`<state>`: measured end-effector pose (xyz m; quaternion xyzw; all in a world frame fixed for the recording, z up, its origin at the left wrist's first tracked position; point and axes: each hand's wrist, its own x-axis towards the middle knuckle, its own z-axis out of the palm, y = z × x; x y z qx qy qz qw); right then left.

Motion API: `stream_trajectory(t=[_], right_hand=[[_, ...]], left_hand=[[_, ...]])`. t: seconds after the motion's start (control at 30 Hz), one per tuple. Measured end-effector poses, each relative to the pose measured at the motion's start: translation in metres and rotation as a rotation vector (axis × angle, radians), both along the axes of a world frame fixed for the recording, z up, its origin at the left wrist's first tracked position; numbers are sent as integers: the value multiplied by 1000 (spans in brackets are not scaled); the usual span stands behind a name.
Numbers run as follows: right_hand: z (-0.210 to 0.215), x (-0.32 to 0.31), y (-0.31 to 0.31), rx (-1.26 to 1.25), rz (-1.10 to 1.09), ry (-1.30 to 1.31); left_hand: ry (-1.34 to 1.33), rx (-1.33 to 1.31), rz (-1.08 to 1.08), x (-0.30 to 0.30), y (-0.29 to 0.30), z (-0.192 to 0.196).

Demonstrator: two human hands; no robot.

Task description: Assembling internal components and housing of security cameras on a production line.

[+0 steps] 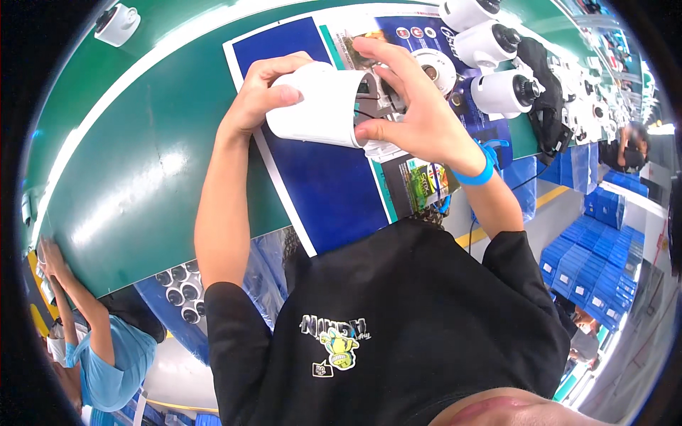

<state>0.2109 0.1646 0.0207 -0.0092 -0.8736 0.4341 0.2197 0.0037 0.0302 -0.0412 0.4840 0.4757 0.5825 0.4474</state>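
Observation:
A white cylindrical camera housing (320, 106) lies on its side in the air over a printed sheet, its open end to the right. My left hand (266, 92) wraps round its closed end, thumb on top. At the open end, my right hand (419, 106) curls round a grey inner part (383, 105) with black wires, its thumb at the housing's rim. The palm and fingers hide some of that part. Just beyond the right hand is a white round piece with a lens-like centre (433, 69).
The blue-and-white printed sheet (305, 192) covers part of the green table (135, 177). Several white cameras, one (503, 92) close by, stand at right beside a black cloth (543, 99). Blue bins (593, 263) stack at lower right. A person in light blue (117, 362) works at left.

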Motion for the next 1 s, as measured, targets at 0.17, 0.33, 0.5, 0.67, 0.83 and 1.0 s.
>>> stream_trajectory(t=[0.17,0.33,0.5,0.67,0.83,1.0], right_hand=[[-2,-3,0,-270,6,-172],[0,-7,1,-257,-29,-211],[-22,31,-9,-166,-221,168],[-74,74,-49,-23,-508,-10],[-83,57,-50,-26,-643,3],[-72,66,-41,237,-593,200]], left_hand=[[37,10,119,7,3,1],[22,-8,108,3,4,1],[85,-28,97,4,-4,3],[89,-42,72,0,-3,3],[80,-95,75,1,-1,4],[159,-118,87,1,-3,1]])
